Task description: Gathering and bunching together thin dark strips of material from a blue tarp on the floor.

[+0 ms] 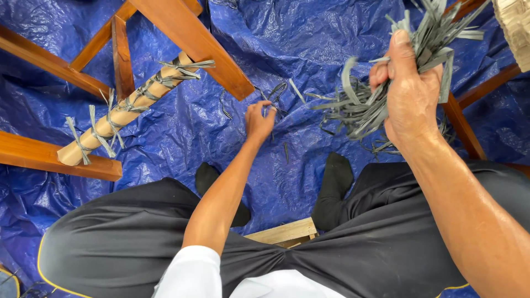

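1. Wooden frame rails (49,63), reddish-brown and smooth, cross the left side of the view; a pale round pole (124,110) lies slanted between them, bound at intervals with knotted grey strips whose loose ends stick out.
2. Blue tarpaulin (182,127), crinkled and glossy, covers the floor under everything in view.
3. Another broad rail of the same wood (193,38) runs down from the top edge toward the middle.
4. Black trousers (121,243) cover the person's spread knees at the bottom, and two feet in black socks (334,179) rest on the tarpaulin, with a pale wooden seat edge (284,232) between the legs.
5. Reaching down to the tarpaulin, the left hand (258,121) has its fingertips pinched on a thin grey strip (274,91) lying there; a few more loose strips are scattered just beside it.
6. Raised near the camera, the right hand (408,91) is clenched around a thick bundle of flat grey strips (364,105), thumb pressed on top. The strips look stiff and ribbon-like, fanning out above and to the left of the fist.
7. More reddish wood bars (461,124) pass behind the right hand, and a pale woven piece (516,25) shows at the top right corner.
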